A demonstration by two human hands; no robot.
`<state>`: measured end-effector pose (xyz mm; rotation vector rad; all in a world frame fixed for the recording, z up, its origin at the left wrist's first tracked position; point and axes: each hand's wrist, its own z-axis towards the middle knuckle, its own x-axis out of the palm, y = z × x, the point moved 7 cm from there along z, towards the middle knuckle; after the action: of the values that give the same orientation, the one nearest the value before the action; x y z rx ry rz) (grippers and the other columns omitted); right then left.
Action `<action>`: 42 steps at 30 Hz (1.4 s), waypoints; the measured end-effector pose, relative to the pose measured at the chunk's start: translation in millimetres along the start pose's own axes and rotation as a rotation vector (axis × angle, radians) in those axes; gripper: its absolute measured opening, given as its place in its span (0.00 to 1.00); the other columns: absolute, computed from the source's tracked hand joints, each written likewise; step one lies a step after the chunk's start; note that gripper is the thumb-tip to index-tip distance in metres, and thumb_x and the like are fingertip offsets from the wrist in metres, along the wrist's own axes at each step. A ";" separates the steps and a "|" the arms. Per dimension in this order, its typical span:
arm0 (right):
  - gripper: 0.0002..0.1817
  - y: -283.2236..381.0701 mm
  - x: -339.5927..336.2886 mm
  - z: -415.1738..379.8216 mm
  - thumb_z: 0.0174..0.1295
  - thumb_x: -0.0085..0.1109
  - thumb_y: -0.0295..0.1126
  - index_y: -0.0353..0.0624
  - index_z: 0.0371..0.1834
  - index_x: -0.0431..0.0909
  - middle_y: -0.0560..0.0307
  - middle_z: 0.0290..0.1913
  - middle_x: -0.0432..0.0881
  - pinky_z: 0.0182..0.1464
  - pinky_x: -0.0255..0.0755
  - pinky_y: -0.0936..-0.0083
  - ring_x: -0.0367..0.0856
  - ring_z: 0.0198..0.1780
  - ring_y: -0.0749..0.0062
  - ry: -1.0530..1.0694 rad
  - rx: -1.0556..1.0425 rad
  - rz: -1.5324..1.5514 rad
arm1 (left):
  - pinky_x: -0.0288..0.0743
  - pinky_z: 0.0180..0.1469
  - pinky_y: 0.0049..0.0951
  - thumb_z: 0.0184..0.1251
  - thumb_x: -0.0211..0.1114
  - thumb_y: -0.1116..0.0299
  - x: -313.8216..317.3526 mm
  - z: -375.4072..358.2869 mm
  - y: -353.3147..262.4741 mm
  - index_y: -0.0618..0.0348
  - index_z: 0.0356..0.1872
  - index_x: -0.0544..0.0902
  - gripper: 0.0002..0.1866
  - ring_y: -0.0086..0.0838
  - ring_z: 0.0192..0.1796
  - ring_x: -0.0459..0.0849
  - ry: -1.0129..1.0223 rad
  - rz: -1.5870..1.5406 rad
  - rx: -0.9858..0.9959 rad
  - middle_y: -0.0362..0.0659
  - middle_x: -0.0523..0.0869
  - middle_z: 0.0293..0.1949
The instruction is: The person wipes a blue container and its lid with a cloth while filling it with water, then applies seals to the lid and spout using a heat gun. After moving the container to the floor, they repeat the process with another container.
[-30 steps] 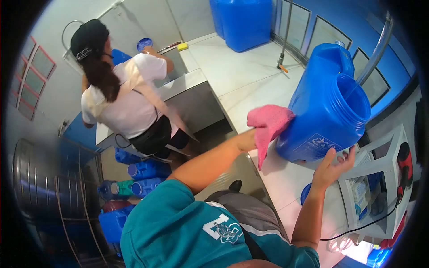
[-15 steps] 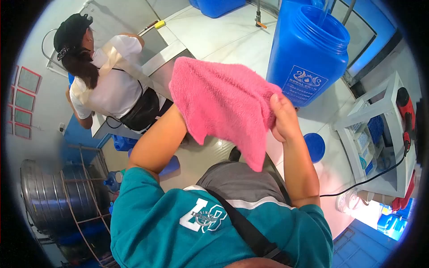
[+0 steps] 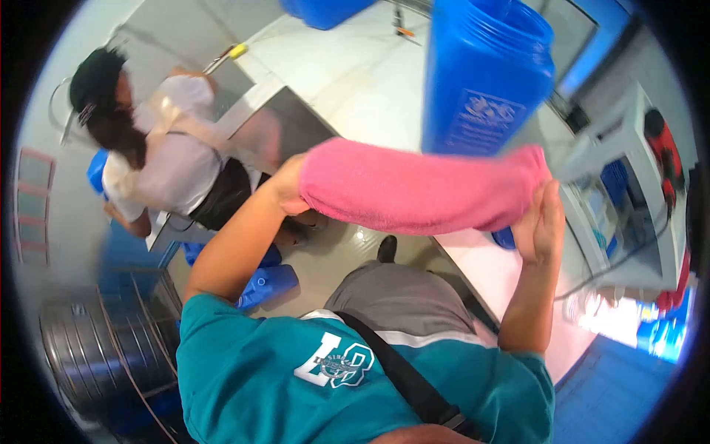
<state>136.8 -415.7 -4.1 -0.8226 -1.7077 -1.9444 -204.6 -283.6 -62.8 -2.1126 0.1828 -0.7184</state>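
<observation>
A pink towel is stretched between my two hands in a long, folded band in front of my chest. My left hand grips its left end, with the fingers partly hidden by the cloth. At the opposite end, my right hand is closed on the towel with the thumb and fingers pointing up. Just beyond the towel stands a large blue jerrycan with a wide uncapped mouth and white printing on its side.
A co-worker in a white shirt stands at the counter on the left. White tiled countertop runs behind the towel. A white shelf unit with a red power tool is at right. A steel tank stands lower left; a blue container lies on the floor.
The towel went from hanging loosely open to a taut, folded band. My right hand moved to the right, and my left hand came into sight from behind the cloth. The view shifted slightly.
</observation>
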 end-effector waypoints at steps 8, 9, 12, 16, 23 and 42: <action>0.27 -11.4 -45.4 -17.6 0.76 0.57 0.34 0.33 0.73 0.64 0.48 0.68 0.76 0.71 0.69 0.64 0.76 0.68 0.63 -0.031 0.192 0.085 | 0.66 0.75 0.50 0.81 0.41 0.55 55.1 10.0 2.0 0.68 0.68 0.74 0.28 0.46 0.71 0.76 0.379 -0.387 -0.043 0.52 0.79 0.68; 0.24 -12.7 -50.5 -19.6 0.75 0.59 0.33 0.33 0.68 0.68 0.49 0.62 0.80 0.65 0.73 0.67 0.80 0.62 0.67 -0.118 0.204 -0.058 | 0.66 0.75 0.50 0.81 0.41 0.56 64.4 10.0 -0.4 0.68 0.67 0.74 0.28 0.47 0.71 0.76 0.387 -0.393 -0.012 0.53 0.79 0.68; 0.19 -16.9 -80.1 -30.7 0.76 0.59 0.35 0.35 0.62 0.71 0.53 0.51 0.84 0.54 0.76 0.73 0.82 0.50 0.74 -0.199 0.205 -0.283 | 0.66 0.75 0.52 0.81 0.41 0.57 81.5 15.5 -1.1 0.69 0.67 0.75 0.28 0.47 0.70 0.77 0.412 -0.343 -0.060 0.53 0.80 0.67; 0.16 17.1 -82.9 -51.5 0.76 0.58 0.33 0.32 0.57 0.72 0.56 0.39 0.85 0.42 0.73 0.82 0.78 0.38 0.83 -0.378 0.055 -0.766 | 0.70 0.73 0.51 0.82 0.42 0.59 64.2 28.0 20.2 0.68 0.65 0.76 0.25 0.45 0.67 0.81 -0.082 -0.187 -0.226 0.52 0.82 0.65; 0.16 74.0 -36.6 -74.0 0.71 0.59 0.25 0.41 0.60 0.81 0.60 0.44 0.83 0.45 0.73 0.79 0.77 0.44 0.78 -0.263 -0.129 -1.138 | 0.78 0.62 0.43 0.83 0.48 0.50 67.6 37.8 2.7 0.66 0.70 0.69 0.30 0.38 0.59 0.84 -0.193 0.579 -0.313 0.51 0.85 0.56; 0.17 135.8 -59.4 -88.3 0.75 0.57 0.42 0.39 0.35 0.73 0.58 0.32 0.74 0.41 0.70 0.72 0.72 0.37 0.73 -0.164 0.102 -1.430 | 0.73 0.37 0.25 0.73 0.70 0.60 191.6 22.0 -55.6 0.57 0.33 0.78 0.14 0.14 0.36 0.74 0.566 1.059 0.220 0.31 0.78 0.28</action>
<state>256.4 -527.9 49.6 0.5566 -2.8488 -2.4801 -41.9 -306.5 52.4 -1.2624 1.3346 -0.5941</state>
